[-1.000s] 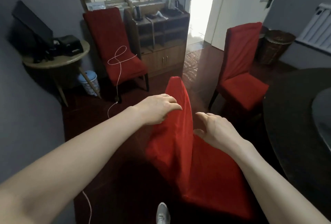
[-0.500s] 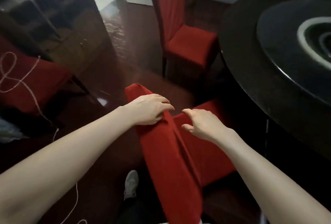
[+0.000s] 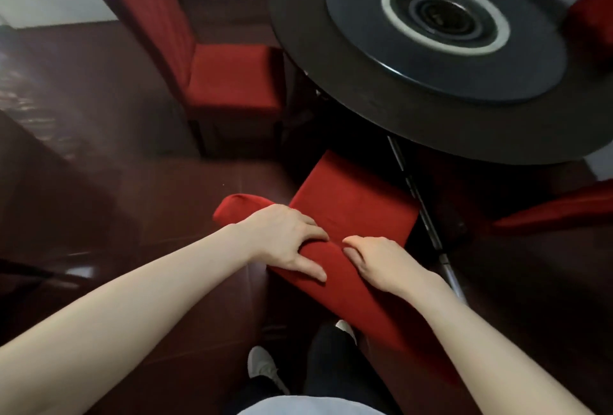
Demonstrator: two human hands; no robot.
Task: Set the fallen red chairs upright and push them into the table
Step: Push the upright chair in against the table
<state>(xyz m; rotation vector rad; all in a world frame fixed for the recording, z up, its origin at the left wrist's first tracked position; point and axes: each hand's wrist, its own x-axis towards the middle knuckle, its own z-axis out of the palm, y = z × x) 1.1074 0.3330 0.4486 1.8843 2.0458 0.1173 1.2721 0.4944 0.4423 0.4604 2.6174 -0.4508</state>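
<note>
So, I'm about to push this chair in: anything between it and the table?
Possibly: a slanted metal leg under the table crosses by the right front corner of the chair. Nothing else visible.

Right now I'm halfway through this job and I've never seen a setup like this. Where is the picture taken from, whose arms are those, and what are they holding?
There is no machine here. The arms belong to a person, and the single picture comes from a camera worn on their head, looking forward and down. The left hand and the right hand both grip the top of the back of a red chair. That chair stands upright with its seat pointing toward a round black table. A turntable sits on the table. A second red chair stands upright further left, beside the table. The person's shoe shows at the bottom, on the dark floor.
</note>
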